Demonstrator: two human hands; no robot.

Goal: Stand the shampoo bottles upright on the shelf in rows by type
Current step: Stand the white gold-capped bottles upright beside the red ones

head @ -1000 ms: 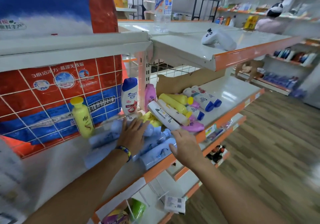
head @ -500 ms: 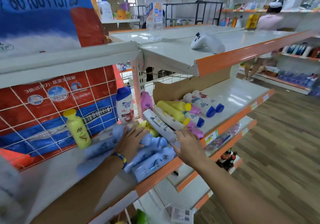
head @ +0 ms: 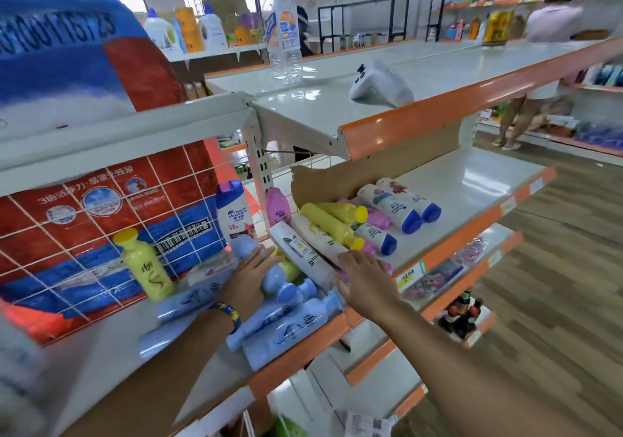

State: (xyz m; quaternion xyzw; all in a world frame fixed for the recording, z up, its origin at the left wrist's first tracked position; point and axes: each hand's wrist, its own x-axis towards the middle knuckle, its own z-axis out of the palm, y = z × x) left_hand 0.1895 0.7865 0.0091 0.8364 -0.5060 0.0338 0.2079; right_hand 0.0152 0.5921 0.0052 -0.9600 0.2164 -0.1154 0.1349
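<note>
L hand (head: 247,278), R hand (head: 365,278) flat on btls (head: 286,332).

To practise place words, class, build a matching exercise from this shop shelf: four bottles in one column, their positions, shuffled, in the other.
1 clear water bottle
2 frontmost pale blue bottle
3 small yellow bottle
4 Head & Shoulders bottle

A lying at the middle shelf's front edge
B standing furthest left on the middle shelf
C standing on the top shelf
D standing beside the white perforated post

Pairs: 1-C, 2-A, 3-B, 4-D
</note>
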